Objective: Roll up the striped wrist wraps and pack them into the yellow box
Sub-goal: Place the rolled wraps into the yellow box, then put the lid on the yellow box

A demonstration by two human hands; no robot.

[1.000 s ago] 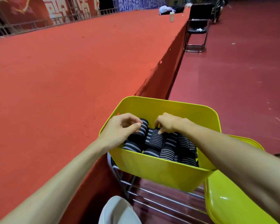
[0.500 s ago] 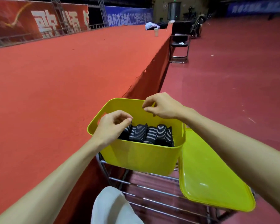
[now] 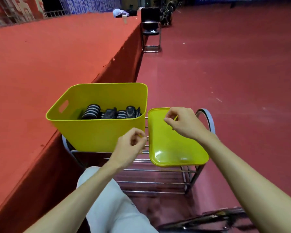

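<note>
Left hand (image 3: 129, 147) hangs in the air at 5 o'clock of the yellow box (image 3: 97, 135), just before its near right corner, fingers curled in with the thumb against the forefinger and nothing in its grip. At 2 o'clock of it, the right hand (image 3: 183, 122) is poised over the far half of a yellow lid (image 3: 171, 148), fingers likewise curled, thumb and forefinger close together, holding nothing that shows; whether it touches the lid cannot be told. The lid lies flat at 3 o'clock of the box, just beside it, and both rest on a chrome wire rack (image 3: 151, 182). Inside the box the striped wrist wraps (image 3: 111, 112) are rolled and stand in a row along the near wall, from about the middle across to the right-hand side. A slot handle (image 3: 63, 105) is cut in the box's left wall. From 9 to 11 o'clock of the box stretches a raised red platform (image 3: 49, 56), and at 12 o'clock, well apart, a black folding chair (image 3: 150, 29) stands on the darker red floor (image 3: 225, 73). A pale trouser leg (image 3: 111, 207) shows at 6 o'clock.
</note>
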